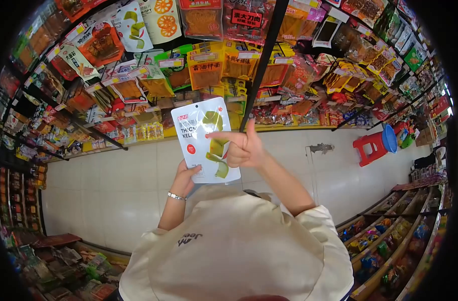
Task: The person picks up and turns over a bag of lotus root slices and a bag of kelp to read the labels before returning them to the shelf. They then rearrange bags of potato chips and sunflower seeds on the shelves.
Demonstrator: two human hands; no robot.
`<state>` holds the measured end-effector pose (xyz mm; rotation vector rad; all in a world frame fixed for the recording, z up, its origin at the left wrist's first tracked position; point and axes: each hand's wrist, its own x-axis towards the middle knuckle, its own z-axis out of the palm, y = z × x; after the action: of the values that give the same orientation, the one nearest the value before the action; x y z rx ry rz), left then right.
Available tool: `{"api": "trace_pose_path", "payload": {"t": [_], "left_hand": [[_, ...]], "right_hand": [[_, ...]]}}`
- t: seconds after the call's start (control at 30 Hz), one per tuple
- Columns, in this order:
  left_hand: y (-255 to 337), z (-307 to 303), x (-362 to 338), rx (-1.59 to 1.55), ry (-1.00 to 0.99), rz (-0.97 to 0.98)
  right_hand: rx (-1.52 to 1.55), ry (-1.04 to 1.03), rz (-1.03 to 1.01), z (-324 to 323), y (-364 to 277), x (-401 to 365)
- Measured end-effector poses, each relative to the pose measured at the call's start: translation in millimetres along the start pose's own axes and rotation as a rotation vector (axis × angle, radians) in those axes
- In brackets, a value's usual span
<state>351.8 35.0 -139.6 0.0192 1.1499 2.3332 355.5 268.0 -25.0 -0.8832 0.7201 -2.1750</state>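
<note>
A flat white plastic pouch printed with green kelp pieces (pixel 201 156) is supported at one lower side only.
It is grasped near its lower left edge by the fingers of the left hand (pixel 184 178), above a pale tiled floor (pixel 106 180). Nothing is seen held in the right hand (pixel 245 149): its index finger is extended across the pouch's front, thumb raised, other fingers curled; contact cannot be told. The pouch could be tilted or dropped if pushed by that fingertip or if the left grip were loosened.
</note>
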Motion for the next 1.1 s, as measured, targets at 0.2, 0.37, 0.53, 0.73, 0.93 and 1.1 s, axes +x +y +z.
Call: {"api": "trace_pose_path", "payload": {"t": [0.2,0.37,0.53,0.73,0.93,1.1], "left_hand": [[7,9,7,0.131,0.011,0.005],[13,21,15,0.166,-0.036,0.058],[20,33,31,-0.055,-0.004,-0.039],[20,35,51,-0.251,-0.002,-0.075],[23,30,50,-0.278,0.066,-0.076],[26,15,50,-0.33,0.047,-0.182]], "right_hand": [[0.219,0.053,-0.264,34,-19,13],[0.084,-0.203,-0.365,73,-45,5],[0.348,0.135,-0.334,-3,-1,-28],[0.041,-0.275,-0.346,36,-54,-11],[0.462,0.44,-0.545,-29,21,-42],[0.528,-0.012,-0.506,-17,22,-19]]}}
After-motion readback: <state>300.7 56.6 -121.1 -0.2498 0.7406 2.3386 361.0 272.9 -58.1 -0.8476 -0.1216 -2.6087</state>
